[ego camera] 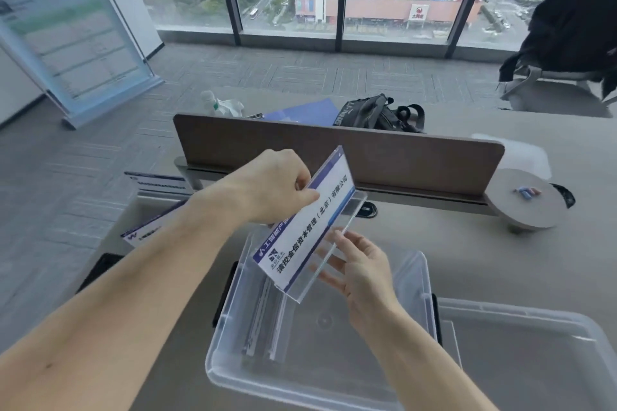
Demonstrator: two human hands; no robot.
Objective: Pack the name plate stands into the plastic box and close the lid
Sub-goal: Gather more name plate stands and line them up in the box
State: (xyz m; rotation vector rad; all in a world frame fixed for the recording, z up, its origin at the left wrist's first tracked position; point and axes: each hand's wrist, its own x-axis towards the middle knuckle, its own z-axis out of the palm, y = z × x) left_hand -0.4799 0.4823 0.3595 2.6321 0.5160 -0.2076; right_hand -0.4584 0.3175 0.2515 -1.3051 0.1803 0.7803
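Observation:
A clear acrylic name plate stand [309,227] with a white and blue card hangs tilted above the clear plastic box [414,260]. My left hand [277,185] pinches its upper edge. My right hand [359,265] rests against its clear base from the right, fingers spread. Inside the box, along its left side, stand two name plate stands [263,317] on edge. The clear lid [534,360] lies flat on the table to the right of the box. More name plate stands [157,183] sit at the table's left edge.
A brown divider panel [334,150] runs across the desk behind the box. A round grey stand [524,200] holds small items at right. Behind the divider lie a black bag [380,113], a blue folder [303,112] and a bottle [210,102].

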